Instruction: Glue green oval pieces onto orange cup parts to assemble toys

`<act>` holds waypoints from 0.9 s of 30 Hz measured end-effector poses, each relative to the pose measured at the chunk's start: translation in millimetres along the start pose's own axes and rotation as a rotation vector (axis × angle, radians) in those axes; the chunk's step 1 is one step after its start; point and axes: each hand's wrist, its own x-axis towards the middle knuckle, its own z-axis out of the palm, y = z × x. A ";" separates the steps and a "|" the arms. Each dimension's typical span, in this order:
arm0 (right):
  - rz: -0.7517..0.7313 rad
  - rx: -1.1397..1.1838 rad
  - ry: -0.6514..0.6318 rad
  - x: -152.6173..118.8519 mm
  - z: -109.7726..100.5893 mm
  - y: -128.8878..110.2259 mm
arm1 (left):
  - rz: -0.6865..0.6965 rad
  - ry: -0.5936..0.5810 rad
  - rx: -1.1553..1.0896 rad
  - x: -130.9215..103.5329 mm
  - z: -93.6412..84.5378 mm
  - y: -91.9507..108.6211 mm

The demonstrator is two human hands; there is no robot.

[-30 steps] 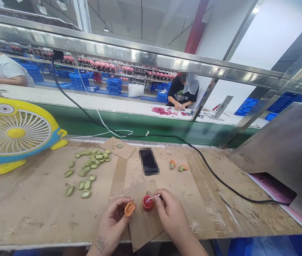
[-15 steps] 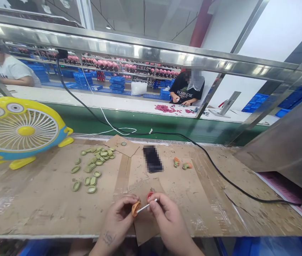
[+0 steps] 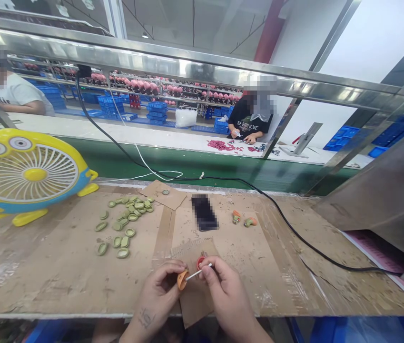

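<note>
Near the table's front edge, my left hand [image 3: 162,290] pinches a small orange piece [image 3: 182,280] with a hollow side turned right. My right hand [image 3: 225,290] grips a thin white stick [image 3: 198,273], whose left tip is at the hollow of the orange piece. A small red round item [image 3: 200,262] lies just behind my right fingertips, partly hidden by them. Beneath both is a loose cardboard piece [image 3: 195,305]. Several green oval pieces [image 3: 122,253] are scattered to the left. Two orange and green parts [image 3: 250,222] lie at the back right.
A yellow fan [image 3: 34,175] stands at the left. Behind my hands lies a dark, blurred rectangular object [image 3: 205,212]. A black cable [image 3: 294,233] crosses the back and right of the table [image 3: 62,286]. A metal box [image 3: 383,190] is at the right. Two people are beyond.
The white stick and my right fingertips have shifted slightly up and right. The orange piece is turned a little in my left hand. The people beyond have moved slightly.
</note>
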 end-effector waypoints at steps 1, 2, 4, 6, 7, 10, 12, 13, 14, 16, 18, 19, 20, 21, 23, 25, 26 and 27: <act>-0.012 -0.017 0.007 -0.3 -0.6 -0.5 | 0.001 0.003 0.004 0.2 0.0 0.3; -0.022 -0.033 0.014 -0.5 -1.2 -0.9 | 0.003 0.007 0.010 0.4 0.0 0.7; -0.048 -0.069 0.025 -0.8 -2.4 -2.0 | 0.007 0.011 0.023 0.7 -0.1 1.2; -0.086 -0.111 0.034 -1.1 -3.2 -3.2 | 0.004 0.008 0.030 0.5 -0.8 0.7; -0.108 -0.134 0.039 -1.2 -3.4 -3.8 | -0.003 0.005 0.035 0.1 -1.4 -0.2; -0.189 -0.196 0.043 -1.5 -3.2 -5.3 | -0.067 0.002 0.057 -3.0 -3.3 -4.9; -0.254 -0.203 0.044 -1.8 -3.0 -6.0 | -0.131 0.021 0.052 -5.7 -4.1 -7.7; -0.284 -0.192 0.046 -2.0 -3.4 -6.2 | -0.158 0.032 0.042 -6.9 -4.4 -8.4; -0.303 -0.173 0.055 -2.0 -4.2 -6.2 | -0.177 0.043 0.033 -7.7 -4.6 -8.4; -0.298 -0.143 0.090 -1.6 -7.5 -5.0 | -0.190 0.044 0.026 -8.3 -5.1 -6.8; -0.254 -0.160 0.122 0.0 -12.4 -1.4 | -0.187 0.033 0.029 -7.6 -5.7 -4.2; -0.229 -0.189 0.122 1.2 -15.0 1.5 | -0.187 0.026 0.027 -7.0 -5.9 -3.2; -0.208 -0.228 0.109 2.6 -17.3 5.2 | -0.185 0.026 0.022 -6.5 -6.2 -2.7; -0.192 -0.271 0.088 4.1 -19.1 9.6 | -0.180 0.029 0.017 -5.9 -6.4 -2.9; -0.176 -0.355 0.041 7.0 -21.0 19.6 | -0.158 0.041 0.020 -5.4 -6.6 -5.1; -0.168 -0.413 0.018 9.4 -20.9 29.0 | -0.136 0.053 0.029 -5.8 -6.6 -9.4; -0.165 -0.429 0.013 10.2 -20.5 32.6 | -0.132 0.062 0.026 -6.4 -6.5 -11.8; -0.161 -0.437 0.010 10.8 -20.1 35.1 | -0.142 0.069 0.016 -7.3 -6.5 -13.9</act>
